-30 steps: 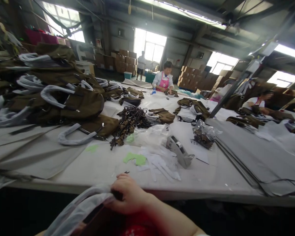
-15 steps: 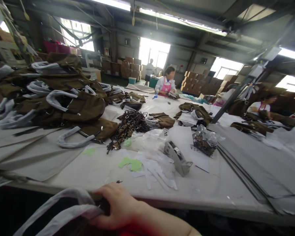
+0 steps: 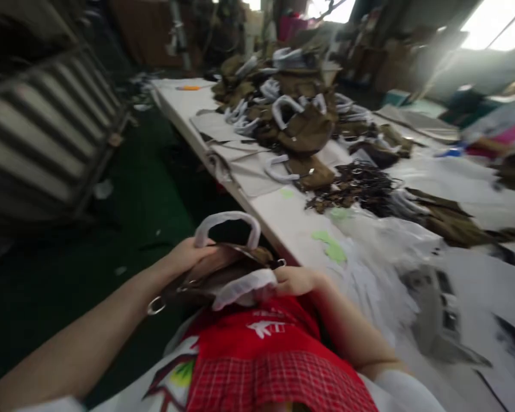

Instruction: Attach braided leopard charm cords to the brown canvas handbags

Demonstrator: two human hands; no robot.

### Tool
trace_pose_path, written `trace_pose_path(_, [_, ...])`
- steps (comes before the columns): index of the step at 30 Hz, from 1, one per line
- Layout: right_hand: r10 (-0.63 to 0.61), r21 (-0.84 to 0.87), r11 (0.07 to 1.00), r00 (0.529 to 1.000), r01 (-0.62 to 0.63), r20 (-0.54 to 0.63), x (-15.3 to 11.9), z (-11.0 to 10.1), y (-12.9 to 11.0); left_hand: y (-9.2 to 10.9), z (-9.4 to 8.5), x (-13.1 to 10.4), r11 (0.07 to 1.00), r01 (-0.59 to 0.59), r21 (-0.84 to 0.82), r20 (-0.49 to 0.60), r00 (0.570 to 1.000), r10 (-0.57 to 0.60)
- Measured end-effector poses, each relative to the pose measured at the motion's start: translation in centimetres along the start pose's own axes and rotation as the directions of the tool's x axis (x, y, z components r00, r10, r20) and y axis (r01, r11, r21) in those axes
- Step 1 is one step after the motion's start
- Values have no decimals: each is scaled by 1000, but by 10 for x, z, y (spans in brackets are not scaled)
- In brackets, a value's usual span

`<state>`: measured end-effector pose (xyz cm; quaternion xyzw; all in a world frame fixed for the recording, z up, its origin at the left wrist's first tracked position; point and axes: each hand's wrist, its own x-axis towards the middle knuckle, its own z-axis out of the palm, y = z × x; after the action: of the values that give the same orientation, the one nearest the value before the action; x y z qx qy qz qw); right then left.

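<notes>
A brown handbag with two handles wrapped in white is held in front of my red apron, its top opening facing up. My left hand grips the top edge on the left, beside the base of the far handle. At the other end, my right hand has its fingers closed on the bag near a metal ring and the near handle. Another metal ring hangs out on the left side. The bag's lower part is hidden, and motion blurs the view.
The white table runs along my right, bearing a heap of brown handbags, dark chains, green scraps and a grey tape dispenser. A slatted rack stands left across a green floor.
The view has swung left and down. The bag, earlier low at the left with only its handles showing, is now before my apron, and both hands are on it.
</notes>
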<state>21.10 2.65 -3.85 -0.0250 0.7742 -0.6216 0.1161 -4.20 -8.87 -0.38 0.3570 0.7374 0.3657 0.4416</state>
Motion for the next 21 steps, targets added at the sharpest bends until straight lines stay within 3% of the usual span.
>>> trace_pose_path(2, [-14, 130, 991, 1000, 13, 1, 7, -20, 3, -19, -19, -8, 996, 71, -47, 31, 997, -69])
trace_pose_path(5, [-30, 398, 911, 978, 112, -208, 18, -43, 7, -29, -27, -1, 988, 78, -135, 34, 997, -74])
trace_pose_path(7, [11, 404, 910, 968, 94, -249, 30, -49, 6, -30, -24, 6, 981, 69, -183, 56, 997, -60])
trace_pose_path(9, [77, 338, 941, 983, -15, -169, 51, -47, 2, -30, -17, 11, 970, 69, -232, 78, 996, -52])
trace_pose_path(12, [152, 258, 957, 987, -133, -52, 94, -29, -3, -33, -8, 22, 947, 88, -310, 75, 995, -67])
trace_pose_path(16, [232, 317, 922, 973, -223, 10, 140, 19, -7, -38, -7, 42, 923, 111, -369, 19, 994, -112])
trace_pose_path(19, [450, 468, 805, 889, -365, -80, 154, 47, -7, -37, -12, 48, 928, 107, -358, 15, 994, -108])
trace_pose_path(21, [552, 534, 749, 816, -393, -174, 159, 52, -7, -37, -15, 48, 932, 102, -347, 46, 995, -92])
